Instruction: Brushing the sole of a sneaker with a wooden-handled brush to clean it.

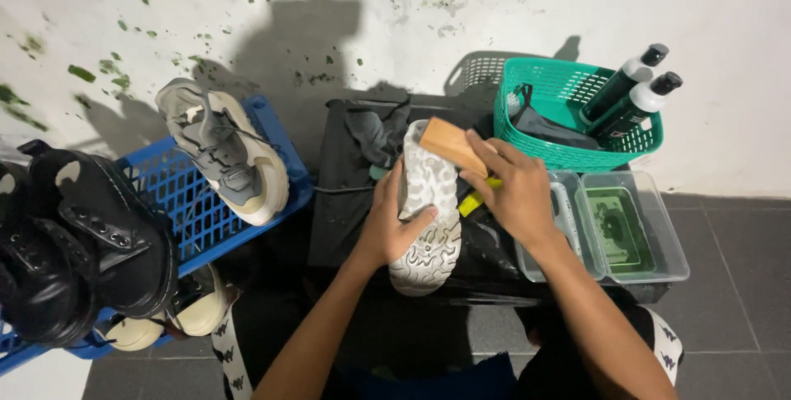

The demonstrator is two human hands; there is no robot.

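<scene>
While the left hand [394,223] grips the upturned shoe [428,210], the right hand [511,190] presses a wooden brush [451,146] to its sole.

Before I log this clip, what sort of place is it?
Probably a makeshift shoe-cleaning corner on a tiled floor against a stained wall. The left hand holds a sneaker sole-up, the right hand works a wooden brush, and a green basket holds cleaner bottles.

Whitewashed wall [395,4] flecked with green stains, crossed by dark cast shadows; grey tiled floor [725,285] with pale grout lines below.
</scene>
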